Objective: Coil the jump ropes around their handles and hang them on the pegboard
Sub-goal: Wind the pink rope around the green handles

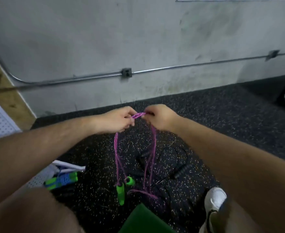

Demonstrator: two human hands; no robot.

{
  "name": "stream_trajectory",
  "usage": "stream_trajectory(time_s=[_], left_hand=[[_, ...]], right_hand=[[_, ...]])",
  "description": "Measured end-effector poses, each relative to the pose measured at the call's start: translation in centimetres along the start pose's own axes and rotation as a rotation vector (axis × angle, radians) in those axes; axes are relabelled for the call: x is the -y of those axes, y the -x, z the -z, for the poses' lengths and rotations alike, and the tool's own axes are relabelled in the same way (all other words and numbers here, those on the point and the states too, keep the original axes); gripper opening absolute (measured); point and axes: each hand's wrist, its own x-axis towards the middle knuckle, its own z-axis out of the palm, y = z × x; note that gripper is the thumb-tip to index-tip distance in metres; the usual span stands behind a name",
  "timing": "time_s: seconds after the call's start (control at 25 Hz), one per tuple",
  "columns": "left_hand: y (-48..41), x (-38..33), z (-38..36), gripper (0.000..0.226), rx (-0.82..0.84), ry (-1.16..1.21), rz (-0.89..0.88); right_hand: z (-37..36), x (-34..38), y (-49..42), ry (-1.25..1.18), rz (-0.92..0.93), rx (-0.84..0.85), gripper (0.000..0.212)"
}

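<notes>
Bare knee nearest; beyond it the purple jump rope hangs limp, left hand and right hand pinching its doubled top. Light, floppy cord, likely best gripped at the stiff green handles dangling below the hands. A black jump rope lies underneath.
</notes>
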Motion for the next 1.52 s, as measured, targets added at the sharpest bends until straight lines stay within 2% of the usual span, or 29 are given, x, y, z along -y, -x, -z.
stream_trajectory(time_s=[0.12, 0.24, 0.32, 0.44, 0.56, 0.6, 0.68, 0.76, 0.8, 0.84, 0.88, 0.92, 0.96, 1.0, 1.04, 1.08, 1.24, 1.36, 1.44, 1.52], left_hand=[[1.5, -2.1, 0.6, 0.022, -0.162, 0.096, -0.031], [3.3, -2.9, 0.5, 0.023, -0.405, 0.377, -0.089], [4.3, -3.0, 0.7, 0.023, -0.475, 0.469, -0.131], [5.1, -2.5, 1.2, 0.022, -0.480, 0.434, -0.116], [5.0, -2.0, 1.6, 0.022, -0.407, 0.361, -0.042], [4.9, -1.8, 1.6, 0.023, -0.391, 0.354, -0.018], [4.7, -1.8, 1.4, 0.024, -0.387, 0.384, 0.001], [4.6, -2.4, 1.0, 0.024, -0.390, 0.470, -0.032], [4.5, -2.8, 0.9, 0.024, -0.393, 0.536, -0.056], [4.4, -3.2, 0.6, 0.024, -0.392, 0.615, -0.079], [4.3, -3.7, 0.3, 0.024, -0.383, 0.699, -0.102], [4.0, -4.2, 0.0, 0.024, -0.369, 0.780, -0.124], [3.8, -4.6, -0.3, 0.024, -0.353, 0.852, -0.143], [3.6, -5.0, -0.5, 0.024, -0.339, 0.911, -0.160], [3.5, -5.3, -0.6, 0.024, -0.331, 0.951, -0.177], [3.5, -5.5, -0.6, 0.025, -0.329, 0.971, -0.190], [3.6, -4.7, -0.4, 0.029, -0.361, 0.775, -0.118], [4.5, -3.0, -0.8, 0.035, -0.146, 0.609, -0.051], [4.9, -1.9, -1.8, 0.031, -0.028, 0.375, -0.037], [4.6, -1.7, -2.8, 0.023, -0.069, 0.219, -0.049]], right_hand=[[2.7, 1.0, 1.2, -0.069, 0.064, -0.202, 0.016], [1.8, 0.2, 2.0, -0.017, 0.027, -0.134, 0.021], [1.1, -0.4, 1.8, 0.039, -0.047, -0.071, 0.023], [1.0, 0.0, 1.1, -0.092, -0.126, -0.145, 0.021], [2.0, 0.7, 0.3, -0.216, -0.120, -0.454, 0.020], [2.4, 0.9, 0.1, -0.214, -0.089, -0.533, 0.024], [3.1, 1.4, 0.3, -0.168, -0.042, -0.555, 0.040], [3.0, 2.3, 0.9, -0.031, -0.083, -0.538, 0.055], [2.7, 3.2, 1.4, 0.033, -0.087, -0.529, 0.051], [2.3, 4.1, 1.8, 0.035, -0.069, -0.472, 0.037], [1.7, 4.9, 2.2, -0.023, -0.045, -0.324, 0.022], [0.8, 5.6, 2.4, -0.089, -0.028, -0.101, 0.014], [-0.2, 6.2, 2.8, -0.130, -0.013, 0.111, 0.014], [-1.3, 6.4, 2.9, -0.159, -0.001, 0.242, 0.017], [-2.4, 6.3, 2.8, -0.199, 0.010, 0.271, 0.019], [-3.1, 6.1, 2.6, -0.246, 0.013, 0.228, 0.020], [-2.3, 6.1, 1.8, -0.320, -0.010, -0.033, 0.022], [0.1, 5.8, 1.1, -0.468, -0.021, -0.220, 0.031], [1.1, 5.3, 0.9, -0.604, -0.054, -0.291, 0.031], [1.5, 4.9, 0.9, -0.707, -0.075, -0.313, 0.030]])
